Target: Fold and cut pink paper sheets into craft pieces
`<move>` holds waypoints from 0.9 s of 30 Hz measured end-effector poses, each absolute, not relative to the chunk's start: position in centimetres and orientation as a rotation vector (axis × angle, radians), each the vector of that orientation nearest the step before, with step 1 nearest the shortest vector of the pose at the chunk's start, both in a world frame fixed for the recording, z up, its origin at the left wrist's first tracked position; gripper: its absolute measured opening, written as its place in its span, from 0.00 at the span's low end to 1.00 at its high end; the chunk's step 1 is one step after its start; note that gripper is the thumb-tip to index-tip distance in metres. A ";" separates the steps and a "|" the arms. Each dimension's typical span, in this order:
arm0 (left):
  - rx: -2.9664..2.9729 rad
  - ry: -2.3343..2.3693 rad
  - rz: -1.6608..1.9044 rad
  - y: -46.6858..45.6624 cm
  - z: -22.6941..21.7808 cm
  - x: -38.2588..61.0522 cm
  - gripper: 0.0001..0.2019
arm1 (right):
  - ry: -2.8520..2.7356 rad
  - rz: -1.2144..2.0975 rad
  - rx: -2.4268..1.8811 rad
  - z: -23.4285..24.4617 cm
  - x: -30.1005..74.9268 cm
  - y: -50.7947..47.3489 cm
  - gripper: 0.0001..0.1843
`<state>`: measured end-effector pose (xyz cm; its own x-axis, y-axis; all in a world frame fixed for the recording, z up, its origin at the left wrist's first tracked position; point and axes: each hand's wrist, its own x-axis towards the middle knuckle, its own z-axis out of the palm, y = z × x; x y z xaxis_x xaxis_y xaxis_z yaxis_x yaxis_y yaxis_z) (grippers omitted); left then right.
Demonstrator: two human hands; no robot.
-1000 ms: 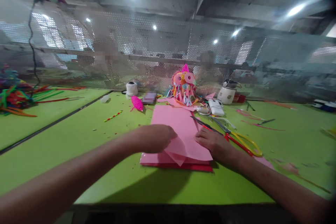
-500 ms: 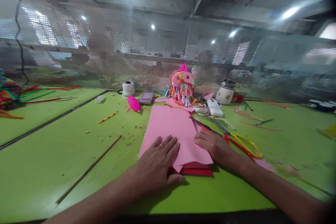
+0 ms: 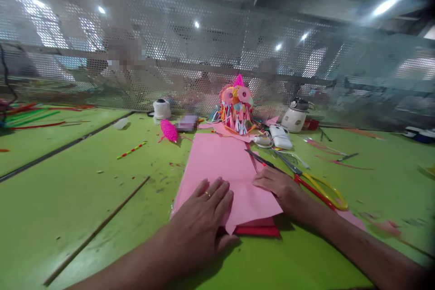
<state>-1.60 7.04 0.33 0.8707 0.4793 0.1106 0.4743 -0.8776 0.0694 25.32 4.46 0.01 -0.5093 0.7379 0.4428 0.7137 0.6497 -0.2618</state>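
Note:
A stack of pink paper (image 3: 217, 154) lies in front of me, its top sheet slightly lifted at the near right corner. My left hand (image 3: 207, 213) rests flat on the sheet's lower left part, fingers stretched out, a ring on one finger. At the right edge, my right hand (image 3: 282, 190) has its fingers pressed together on the sheet; the thumb is hidden. Red paper (image 3: 258, 230) shows under the near edge. Just beyond the right hand lie scissors with red and yellow handles (image 3: 326, 190); a dark pointed blade (image 3: 260, 157) reaches over the paper.
Behind the paper stands a colourful tasselled owl-like craft (image 3: 237, 104). Nearby are a bright pink yarn bundle (image 3: 169, 130), a white case (image 3: 281, 137) and a white jar (image 3: 295, 118). A thin wooden stick (image 3: 98, 229) lies left on the green table (image 3: 136, 244). A perforated screen (image 3: 204, 50) closes the back.
The top sheet's near right corner has shifted a little outward and looks less wavy. Both hands keep nearly the same places on the paper. The camera view has shifted slightly.

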 end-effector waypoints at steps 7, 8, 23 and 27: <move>2.997 0.803 0.225 6.6 1.0 -1.6 0.34 | -2.232 0.102 -1.136 -0.4 25.5 4.8 0.10; 2.997 0.799 0.235 6.5 1.1 -1.6 0.33 | -2.214 0.118 -1.138 -0.4 25.5 4.8 0.09; 3.008 0.774 0.164 7.1 2.5 -1.3 0.35 | -2.588 -0.189 -1.181 0.9 25.0 5.8 0.09; 2.995 0.809 0.078 7.2 2.6 -1.2 0.36 | -2.561 -0.315 -1.160 -0.1 25.4 6.6 0.13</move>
